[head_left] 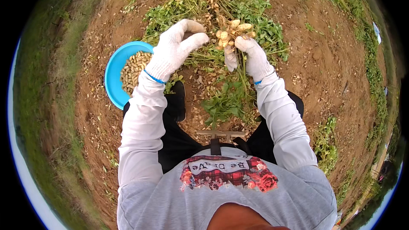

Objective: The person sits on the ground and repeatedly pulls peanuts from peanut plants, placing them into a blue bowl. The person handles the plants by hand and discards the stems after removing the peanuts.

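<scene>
My right hand [251, 55], in a white knitted glove, grips a peanut plant [230, 100] by its stems. A bunch of pale peanuts [232, 32] sticks up just above those fingers, and the leafy end hangs toward my legs. To the left of the bunch is my left hand [172, 49], gloved too. Its thumb and fingers are apart, with nothing visible between them. Beside the left wrist, a blue basin [113, 81] holds many loose peanuts [134, 68]; the wrist hides part of its right rim.
More pulled peanut plants [183, 8] lie heaped on the brown soil [311, 47] beyond my hands. My dark shoe [180, 100] is close to the basin's right side. A wooden piece [219, 133] shows between my legs. Grass [68, 51] borders the soil at left.
</scene>
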`<state>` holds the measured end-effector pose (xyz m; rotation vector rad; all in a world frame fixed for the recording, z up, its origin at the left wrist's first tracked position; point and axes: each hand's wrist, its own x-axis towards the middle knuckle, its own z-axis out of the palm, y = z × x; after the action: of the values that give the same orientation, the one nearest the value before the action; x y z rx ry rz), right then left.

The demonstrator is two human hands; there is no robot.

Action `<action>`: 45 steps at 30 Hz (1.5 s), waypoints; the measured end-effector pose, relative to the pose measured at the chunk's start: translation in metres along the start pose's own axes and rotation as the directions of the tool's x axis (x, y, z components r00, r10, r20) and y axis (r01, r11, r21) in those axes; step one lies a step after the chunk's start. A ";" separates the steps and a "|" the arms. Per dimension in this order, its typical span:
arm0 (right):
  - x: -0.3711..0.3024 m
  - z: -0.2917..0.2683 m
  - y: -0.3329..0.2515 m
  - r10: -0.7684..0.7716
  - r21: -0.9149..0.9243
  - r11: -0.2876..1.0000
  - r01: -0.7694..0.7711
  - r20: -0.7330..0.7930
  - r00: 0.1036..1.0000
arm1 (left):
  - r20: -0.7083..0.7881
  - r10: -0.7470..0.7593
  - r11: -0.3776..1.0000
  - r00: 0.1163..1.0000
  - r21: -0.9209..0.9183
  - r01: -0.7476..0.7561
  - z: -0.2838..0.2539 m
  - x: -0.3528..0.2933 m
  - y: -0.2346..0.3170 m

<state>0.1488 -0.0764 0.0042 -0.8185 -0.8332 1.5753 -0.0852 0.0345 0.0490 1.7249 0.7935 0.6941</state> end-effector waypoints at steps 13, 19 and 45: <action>0.006 0.008 0.020 -0.313 -0.482 0.849 0.217 -0.127 0.941 | -0.143 0.018 0.999 0.990 -0.023 -0.022 0.074 0.001 0.003; 0.005 0.022 0.005 -0.022 -0.242 0.969 -0.049 -0.282 0.959 | -0.005 -0.207 0.738 0.978 -0.658 0.152 0.080 0.006 0.001; -0.017 0.034 0.009 0.041 0.315 0.947 -0.070 0.096 0.994 | 0.430 0.067 0.618 0.900 -0.726 0.301 0.053 0.013 -0.022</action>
<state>0.1174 -0.0975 0.0152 -0.5461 -0.5992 1.7502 -0.0403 0.0193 0.0147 0.9257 0.2103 0.4362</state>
